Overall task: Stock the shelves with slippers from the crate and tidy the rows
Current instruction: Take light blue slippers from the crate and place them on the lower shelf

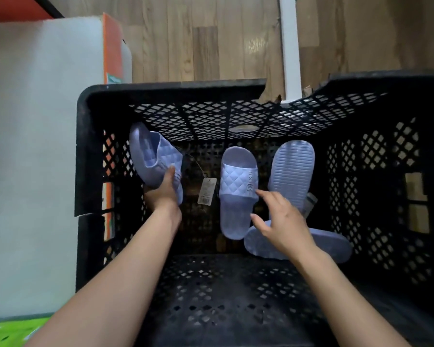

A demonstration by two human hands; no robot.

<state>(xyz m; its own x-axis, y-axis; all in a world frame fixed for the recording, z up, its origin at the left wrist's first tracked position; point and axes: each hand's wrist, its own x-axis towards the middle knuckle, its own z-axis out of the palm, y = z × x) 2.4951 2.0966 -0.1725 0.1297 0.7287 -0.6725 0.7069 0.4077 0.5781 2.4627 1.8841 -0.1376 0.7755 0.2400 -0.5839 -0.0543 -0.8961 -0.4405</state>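
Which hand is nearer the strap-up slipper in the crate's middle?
Right. The right hand hovers beside the strap-up slipper, fingertips by its strap; the left hand is off to its left, gripping another slipper.

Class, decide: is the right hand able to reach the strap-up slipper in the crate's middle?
Probably yes: the right hand hovers open beside that slipper, fingers almost at its strap, nothing between.

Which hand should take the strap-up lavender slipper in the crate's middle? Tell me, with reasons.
Right. The open right hand has its fingertips beside the strap of the lavender quilted rubber slipper, while the left hand grips another lavender slipper by the left wall of the black mesh plastic crate.
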